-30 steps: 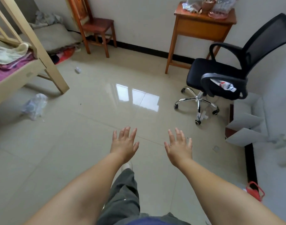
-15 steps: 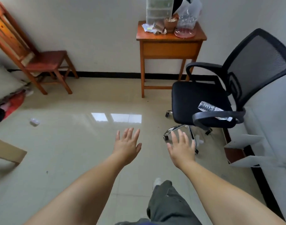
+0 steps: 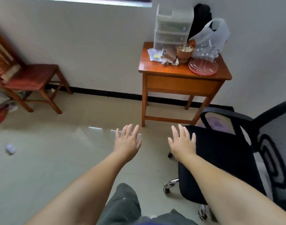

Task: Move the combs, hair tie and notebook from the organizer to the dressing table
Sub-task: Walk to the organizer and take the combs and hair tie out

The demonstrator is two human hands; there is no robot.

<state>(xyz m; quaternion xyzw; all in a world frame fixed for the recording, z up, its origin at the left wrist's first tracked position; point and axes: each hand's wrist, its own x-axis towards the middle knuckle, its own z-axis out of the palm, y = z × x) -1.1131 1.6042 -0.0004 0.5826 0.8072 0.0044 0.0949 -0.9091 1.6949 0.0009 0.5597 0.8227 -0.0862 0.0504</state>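
A translucent white drawer organizer (image 3: 170,28) stands at the back of a small wooden dressing table (image 3: 181,83) against the far wall. Its drawers are shut and hold blurred contents; combs, hair tie and notebook cannot be made out. My left hand (image 3: 127,142) and my right hand (image 3: 183,143) are stretched out in front of me, palms down, fingers spread, holding nothing. Both hover above the floor, well short of the table. My right hand is over the front edge of the black chair seat.
A black mesh office chair (image 3: 228,156) stands at the right, between me and the table. On the tabletop lie crumpled papers (image 3: 158,56), a brown pot (image 3: 184,53), a pink plate (image 3: 203,67) and a plastic bag (image 3: 210,36). A red wooden chair (image 3: 30,80) stands at the left wall.
The view has swung up and closer to the table, so the organizer is now in full view. Both hands stay spread and empty; the office chair is nearer on the right.
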